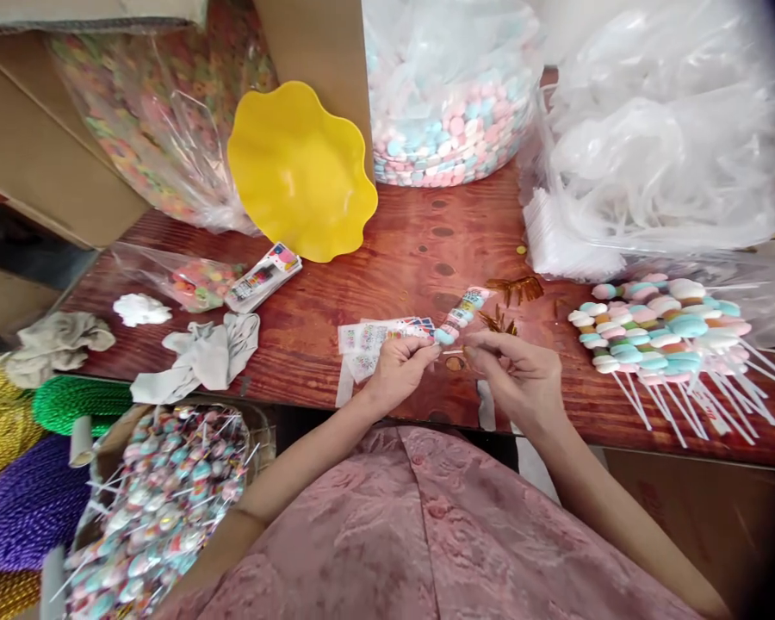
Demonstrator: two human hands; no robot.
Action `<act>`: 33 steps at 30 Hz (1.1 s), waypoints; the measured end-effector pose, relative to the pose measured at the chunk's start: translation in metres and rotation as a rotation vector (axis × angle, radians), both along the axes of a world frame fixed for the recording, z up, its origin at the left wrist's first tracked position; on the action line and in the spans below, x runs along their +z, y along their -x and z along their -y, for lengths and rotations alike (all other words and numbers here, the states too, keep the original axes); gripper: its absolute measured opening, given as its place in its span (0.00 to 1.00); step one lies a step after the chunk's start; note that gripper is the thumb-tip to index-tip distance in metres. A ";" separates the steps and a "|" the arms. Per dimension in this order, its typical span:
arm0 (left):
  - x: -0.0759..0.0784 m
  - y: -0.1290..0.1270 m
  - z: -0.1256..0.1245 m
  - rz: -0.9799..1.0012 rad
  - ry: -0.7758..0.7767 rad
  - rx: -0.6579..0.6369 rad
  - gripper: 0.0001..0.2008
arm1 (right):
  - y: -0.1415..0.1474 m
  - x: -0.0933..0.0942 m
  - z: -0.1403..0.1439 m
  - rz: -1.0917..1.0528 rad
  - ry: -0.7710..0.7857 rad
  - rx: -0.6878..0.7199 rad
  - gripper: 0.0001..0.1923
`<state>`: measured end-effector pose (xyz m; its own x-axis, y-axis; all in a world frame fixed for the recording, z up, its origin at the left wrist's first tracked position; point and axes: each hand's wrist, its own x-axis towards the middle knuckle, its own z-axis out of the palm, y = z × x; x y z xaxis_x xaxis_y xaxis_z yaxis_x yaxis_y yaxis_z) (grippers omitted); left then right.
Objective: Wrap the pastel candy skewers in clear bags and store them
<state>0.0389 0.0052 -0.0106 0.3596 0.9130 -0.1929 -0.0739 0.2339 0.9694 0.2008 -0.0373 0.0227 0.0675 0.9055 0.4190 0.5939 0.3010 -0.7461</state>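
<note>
A wrapped marshmallow skewer (pixel 461 317) in a clear printed bag slants up from my left hand (pixel 404 370). My left thumb and fingers are closed on its lower end. From there a short white stick (pixel 453 351) points toward my right hand (pixel 520 375). The right fingertips are pinched together by the stick's end; whatever they hold is too small to make out. Gold twist ties (pixel 515 290) lie in small bunches just beyond my right hand. Flat printed bags (pixel 365 343) are spread on the table by my left hand.
Unwrapped marshmallow skewers (pixel 665 327) are piled at right, below bagged white plastic (pixel 652 164). A yellow bowl (pixel 303 172), a large marshmallow bag (pixel 452 120) and a bag of colourful sweets (pixel 168 129) stand behind. At lower left, a box (pixel 258 430) holds wrapped skewers beside beads (pixel 35 495).
</note>
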 end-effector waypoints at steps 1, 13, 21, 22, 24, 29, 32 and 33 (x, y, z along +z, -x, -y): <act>0.000 0.000 0.000 0.014 -0.033 -0.006 0.14 | 0.005 0.000 0.000 0.010 -0.005 0.049 0.08; 0.002 0.008 0.009 0.053 -0.094 0.022 0.11 | 0.025 -0.021 -0.009 -0.005 0.072 0.039 0.14; -0.007 0.006 0.004 0.187 0.110 0.085 0.15 | 0.028 -0.019 -0.014 0.032 0.040 0.077 0.19; -0.008 0.007 0.003 0.192 0.120 0.096 0.14 | 0.029 -0.022 -0.013 0.032 0.037 0.079 0.21; -0.007 0.008 0.002 0.185 0.107 0.104 0.14 | 0.031 -0.027 -0.010 0.014 0.007 0.058 0.22; 0.005 0.011 0.004 0.069 -0.069 0.053 0.14 | 0.040 -0.040 0.001 -0.401 0.033 -0.077 0.09; 0.014 0.012 0.003 -0.066 -0.226 0.004 0.15 | 0.037 -0.042 0.002 -0.712 0.274 0.006 0.09; 0.016 0.012 0.002 -0.102 -0.268 -0.014 0.16 | 0.034 -0.042 0.001 -0.774 0.351 0.045 0.09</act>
<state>0.0269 0.0028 0.0055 0.3633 0.9315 0.0187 0.0287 -0.0313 0.9991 0.1671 -0.0381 -0.0195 0.1805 0.9829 -0.0359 -0.1295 -0.0124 -0.9915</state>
